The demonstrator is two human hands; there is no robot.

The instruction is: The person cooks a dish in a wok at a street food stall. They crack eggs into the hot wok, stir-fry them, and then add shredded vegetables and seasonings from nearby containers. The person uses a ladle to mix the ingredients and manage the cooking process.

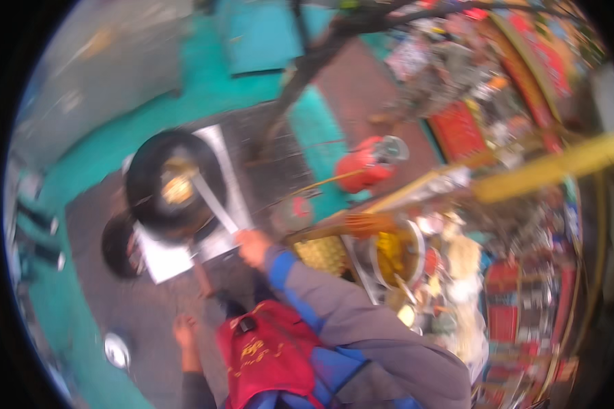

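Note:
My right hand (pixel 253 248) grips the handle of a long metal spatula (pixel 216 202). The spatula's far end reaches into a black wok (pixel 148 168), where a golden-brown piece of food (pixel 177 189) lies near the bottom. Beneath the wok is a white stove or board (pixel 163 258). The wok's handle (pixel 202 278) points toward me. My left hand (pixel 185 327) hangs below that handle, apart from it, too blurred to show its finger pose. A red apron (pixel 271 358) with yellow writing covers my front.
A dark pan (pixel 117 248) stands beside the stove, and a shiny metal bowl (pixel 116 350) lies lower left. At right are a red container (pixel 355 168), a pot with yellow food (pixel 391 253) and crowded goods. A yellow pole (pixel 547 168) and dark branch (pixel 312 64) cross the view.

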